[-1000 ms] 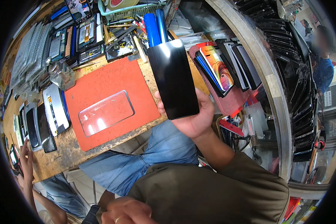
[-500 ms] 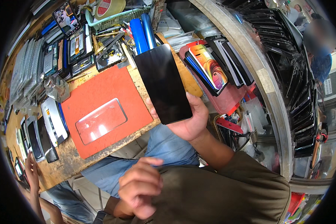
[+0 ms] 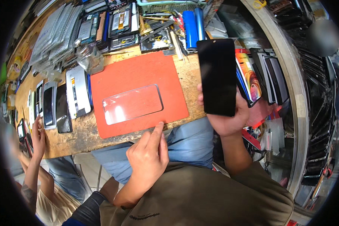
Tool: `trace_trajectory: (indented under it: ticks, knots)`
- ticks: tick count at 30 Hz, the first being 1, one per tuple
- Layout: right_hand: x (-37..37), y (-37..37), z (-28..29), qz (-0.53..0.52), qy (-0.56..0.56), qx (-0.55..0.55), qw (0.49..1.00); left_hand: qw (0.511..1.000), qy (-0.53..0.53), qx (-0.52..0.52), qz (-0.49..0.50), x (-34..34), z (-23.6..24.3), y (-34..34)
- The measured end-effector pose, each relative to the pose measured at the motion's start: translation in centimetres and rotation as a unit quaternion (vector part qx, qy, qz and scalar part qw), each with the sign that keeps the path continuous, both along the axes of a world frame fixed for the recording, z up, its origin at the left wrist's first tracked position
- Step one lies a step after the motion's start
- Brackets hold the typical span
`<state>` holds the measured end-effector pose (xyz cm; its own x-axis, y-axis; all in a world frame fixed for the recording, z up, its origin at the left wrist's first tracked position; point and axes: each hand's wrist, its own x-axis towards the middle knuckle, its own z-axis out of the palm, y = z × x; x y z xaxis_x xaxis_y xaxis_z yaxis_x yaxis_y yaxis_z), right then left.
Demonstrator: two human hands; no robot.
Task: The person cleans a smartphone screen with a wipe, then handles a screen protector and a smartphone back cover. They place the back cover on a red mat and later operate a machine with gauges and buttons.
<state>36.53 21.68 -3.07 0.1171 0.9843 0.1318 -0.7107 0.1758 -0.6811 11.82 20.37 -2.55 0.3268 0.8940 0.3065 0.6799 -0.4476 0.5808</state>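
Observation:
My right hand (image 3: 229,120) holds a black phone screen panel (image 3: 217,76) upright past the right end of the wooden workbench (image 3: 75,137). My left hand (image 3: 148,156) reaches up from my lap, its index finger touching the near edge of the orange work mat (image 3: 139,77). A clear glass screen protector (image 3: 132,104) lies flat on that mat, just above my fingertip. My left hand holds nothing.
Phones and screens (image 3: 60,101) lie in a row left of the mat. Tools, blue cylinders (image 3: 192,22) and phone parts crowd the back. Screen panels (image 3: 269,77) are stacked at right. Another person's hand (image 3: 37,137) rests on the bench's left end.
My left hand rose from my lap to the mat's near edge. The view shifted, and the black panel now sits further right, beyond the mat.

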Motion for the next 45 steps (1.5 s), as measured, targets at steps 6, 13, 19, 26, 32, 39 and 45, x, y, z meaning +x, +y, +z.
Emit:
trace_trajectory:
  ticks: [6,13,19,26,32,39,45]
  knots:
    - [1.8,2.2,1.2,-0.028,-0.166,0.026,0.985,0.998,0.058,0.007,0.023,1.2,-0.1,1.1]
    - [1.9,5.3,1.6,-0.001,-0.258,0.043,0.965,0.998,0.057,0.015,0.013,1.3,-0.1,2.0]
    - [0.3,8.7,1.8,0.027,-0.401,0.065,0.914,0.992,-0.095,0.031,-0.083,-3.3,-3.0,-0.2]
    - [-3.2,11.8,3.1,0.040,-0.697,0.184,0.692,0.928,0.150,-0.046,0.337,-15.2,-10.8,-4.6]
    - [-6.2,11.2,2.8,0.094,-0.714,0.226,0.656,0.923,0.027,0.086,0.373,-14.5,-9.2,-6.0]
    - [-7.1,10.8,2.0,0.110,-0.717,0.243,0.645,0.982,-0.073,0.128,0.121,-10.8,-4.2,-0.4]
    - [-7.4,10.7,1.2,0.108,-0.716,0.256,0.641,0.981,-0.004,0.148,0.125,-8.9,-4.8,1.8]
